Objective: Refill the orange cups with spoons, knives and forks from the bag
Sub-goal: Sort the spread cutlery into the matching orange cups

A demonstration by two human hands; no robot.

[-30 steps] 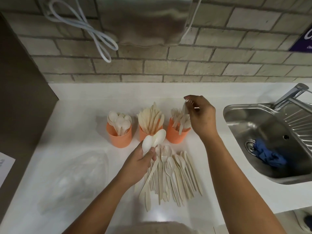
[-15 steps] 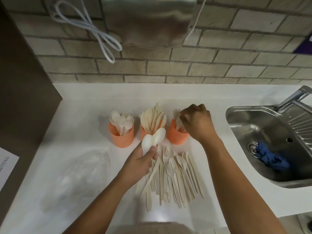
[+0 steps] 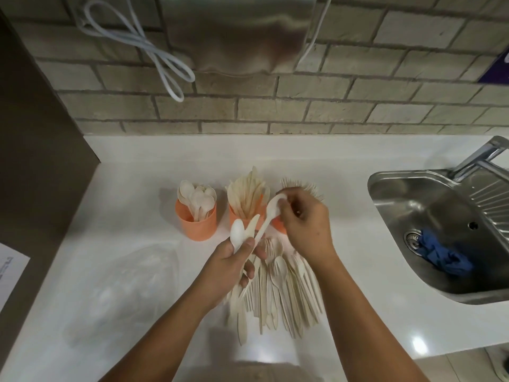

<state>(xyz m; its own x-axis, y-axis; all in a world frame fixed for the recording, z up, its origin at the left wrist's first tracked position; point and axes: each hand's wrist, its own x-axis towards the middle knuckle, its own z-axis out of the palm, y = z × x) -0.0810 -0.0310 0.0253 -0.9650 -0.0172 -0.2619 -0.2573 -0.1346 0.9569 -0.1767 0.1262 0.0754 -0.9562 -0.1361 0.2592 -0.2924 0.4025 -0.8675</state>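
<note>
left hand (image 3: pixel 234 264): fingers curled tight round a handful (image 3: pixel 239 235) of pale cutlery, held above the far end of the pile. A white spoon bowl and a pointed tip stick up out of the fist.
tilted spoon (image 3: pixel 266 217): handle runs down into the left-hand grip. The bowl points up and right, in front of the gap between the middle and right cups.
right hand (image 3: pixel 305 226): thumb and fingertips pinch the bowl of the tilted spoon. The hand sits in front of the right cup and hides most of it.
left cup (image 3: pixel 197 223): orange, upright, holds spoons with bowls up.
middle cup (image 3: pixel 236 216): orange, just beside the left cup, packed with knives fanned upward.
right cup (image 3: pixel 278 225): orange, only a sliver shows under the right hand. Fork tines (image 3: pixel 301 186) fan out above the knuckles.
pile (image 3: pixel 286 293): loose spoons, forks and knives lying flat on the counter on the near side of the cups, heads mostly toward the cups.
bag (image 3: pixel 121 288): clear plastic, slumped on the counter left of the pile and apart from it. Cannot tell what is inside.
counter (image 3: pixel 132 183): white, glossy.
sink (image 3: pixel 407 210): steel, at the right, well apart from the cups. A blue cloth (image 3: pixel 443 259) lies beside the drain, and the tap (image 3: pixel 480 155) stands at the back.
wall: brick, with a metal box (image 3: pixel 237 31) and a looped white cable (image 3: pixel 137 42) to its left.
paper (image 3: pixel 11 271): white sheet at the left edge.
</note>
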